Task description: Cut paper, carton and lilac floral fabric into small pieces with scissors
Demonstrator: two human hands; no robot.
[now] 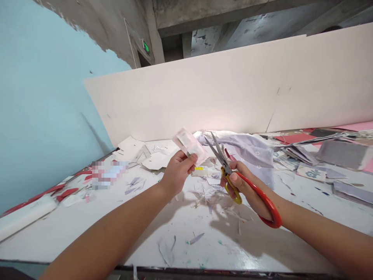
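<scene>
Far left: blue wall (43, 97); white roll (26, 217) along the table edge, red paper strips (65, 193) just beside it. Blurred patch (109, 175) on the table, contents unreadable. Table (180, 237) white, littered with paper scraps (204, 198).

Left hand (177, 173): thumb and fingers pressed together, pinching a flat pinkish packet (189, 146) by its lower edge. Packet held up above the table, tilted, wrapper glossy; contents cannot be made out.

Immediately right: scissors (224, 167), blades open, tips pointing up and left, close beside the packet, no contact visible. Right hand (241, 186): fingers curled closed around the yellow handle; the large red handle loops down past the wrist.

Behind the scissors: lavender cloth (247, 155), crumpled. Far right: grey card stacks (342, 153), pink sheets (294, 139). White board (204, 85) leans along the back of the table.
</scene>
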